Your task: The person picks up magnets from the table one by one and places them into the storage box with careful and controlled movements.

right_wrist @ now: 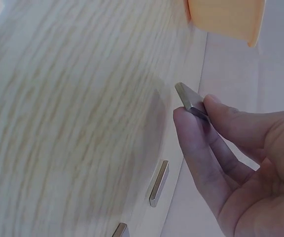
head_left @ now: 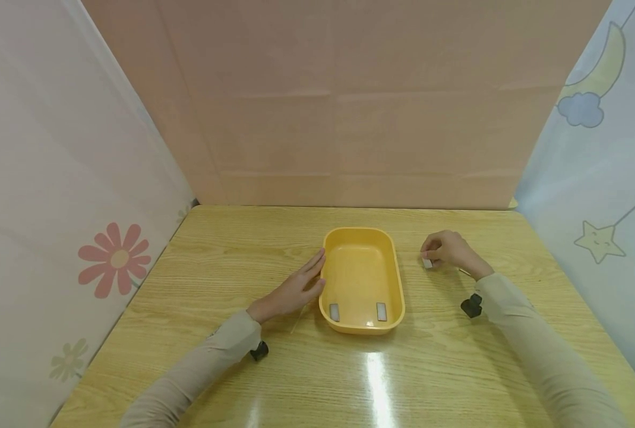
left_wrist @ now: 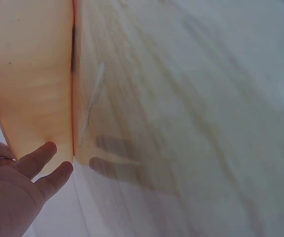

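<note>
My right hand [right_wrist: 240,163] pinches a small metal bar [right_wrist: 190,101] by its end; it feels rigid, slick, light, while my left hand [head_left: 290,291] rests flat against the yellow tray [head_left: 397,285]

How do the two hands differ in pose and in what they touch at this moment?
The left hand lies open, fingers straight against the yellow tray's outer wall; the right hand is curled, pinching a small grey bar between thumb and fingers. The left hand sits beside the tray; the right hand is apart from it, to its right. Both rest low over the wooden table, in beige sleeves.
</note>
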`<action>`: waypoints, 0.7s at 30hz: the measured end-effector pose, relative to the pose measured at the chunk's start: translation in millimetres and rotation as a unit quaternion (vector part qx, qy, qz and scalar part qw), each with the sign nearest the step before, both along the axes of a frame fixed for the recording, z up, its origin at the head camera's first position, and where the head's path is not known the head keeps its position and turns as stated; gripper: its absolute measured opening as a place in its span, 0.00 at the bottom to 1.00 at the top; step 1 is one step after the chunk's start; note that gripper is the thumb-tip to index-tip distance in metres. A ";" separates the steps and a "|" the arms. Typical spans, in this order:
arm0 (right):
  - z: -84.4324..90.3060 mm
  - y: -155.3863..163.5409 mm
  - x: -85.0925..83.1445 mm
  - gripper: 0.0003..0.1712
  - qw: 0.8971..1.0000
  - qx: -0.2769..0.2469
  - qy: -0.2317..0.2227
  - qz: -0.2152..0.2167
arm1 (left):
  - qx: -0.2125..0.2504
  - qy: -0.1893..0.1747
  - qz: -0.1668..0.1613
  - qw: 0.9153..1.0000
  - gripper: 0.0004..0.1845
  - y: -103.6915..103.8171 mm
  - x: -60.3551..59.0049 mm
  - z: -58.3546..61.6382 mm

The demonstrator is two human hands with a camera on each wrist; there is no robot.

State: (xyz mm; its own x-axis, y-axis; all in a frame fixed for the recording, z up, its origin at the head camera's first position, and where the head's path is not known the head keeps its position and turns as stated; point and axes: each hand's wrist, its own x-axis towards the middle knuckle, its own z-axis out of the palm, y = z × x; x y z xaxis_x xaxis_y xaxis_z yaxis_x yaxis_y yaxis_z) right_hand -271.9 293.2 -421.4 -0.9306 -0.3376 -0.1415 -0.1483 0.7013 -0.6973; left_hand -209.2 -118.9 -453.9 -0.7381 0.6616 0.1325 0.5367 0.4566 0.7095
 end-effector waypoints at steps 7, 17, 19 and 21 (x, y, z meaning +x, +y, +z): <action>3.7 -2.9 1.1 0.09 1.000 -0.014 0.006 -0.003 | 0.000 0.002 0.000 1.000 0.33 0.1 -0.1 -0.2; 15.3 -6.9 0.7 0.10 1.000 -0.026 0.017 -0.002 | 0.001 0.000 -0.002 1.000 0.33 -0.1 -0.7 -0.6; 17.4 -8.3 0.4 0.10 0.999 -0.026 0.022 -0.002 | 0.001 0.000 -0.002 1.000 0.33 -0.2 -0.9 -1.3; 19.5 -10.1 0.3 0.09 0.999 -0.027 0.030 -0.001 | 0.003 0.002 -0.002 1.000 0.33 -0.2 -1.2 -2.0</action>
